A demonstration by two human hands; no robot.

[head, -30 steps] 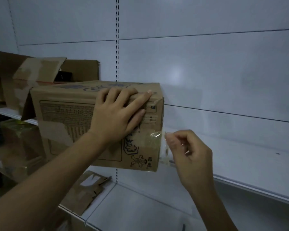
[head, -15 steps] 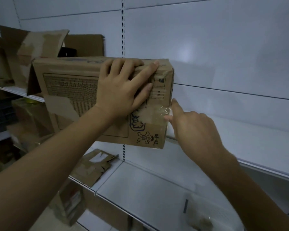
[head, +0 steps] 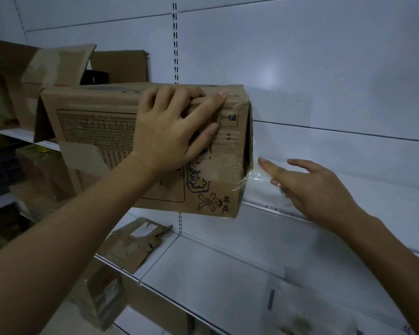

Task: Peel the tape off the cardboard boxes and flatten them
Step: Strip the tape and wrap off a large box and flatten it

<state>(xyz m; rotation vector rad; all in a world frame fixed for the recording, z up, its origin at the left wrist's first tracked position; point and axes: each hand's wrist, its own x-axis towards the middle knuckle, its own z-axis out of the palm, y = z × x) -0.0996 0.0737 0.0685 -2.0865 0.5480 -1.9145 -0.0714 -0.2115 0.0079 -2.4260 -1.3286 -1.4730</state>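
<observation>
A brown printed cardboard box (head: 102, 131) is held up in front of the white shelving, its open flaps pointing left. My left hand (head: 172, 126) presses on its front face with the fingers hooked over the top edge. A strip of clear tape (head: 254, 177) sticks out from the box's lower right corner, beside a torn pale patch (head: 218, 170). My right hand (head: 310, 187) hovers just right of that corner, fingers spread, fingertips at the loose tape; I cannot tell whether the tape sticks to them.
Opened cardboard boxes (head: 58, 64) stand on the upper shelf at back left. A flattened piece of cardboard (head: 133, 243) lies on the lower white shelf (head: 228, 274). Another box (head: 102, 293) sits below it. The white middle shelf (head: 373, 194) runs behind my right hand.
My right hand let go of its pinch on the tape, pointed at the corner, then spread open and moved right. The left hand kept its hold on the box.
</observation>
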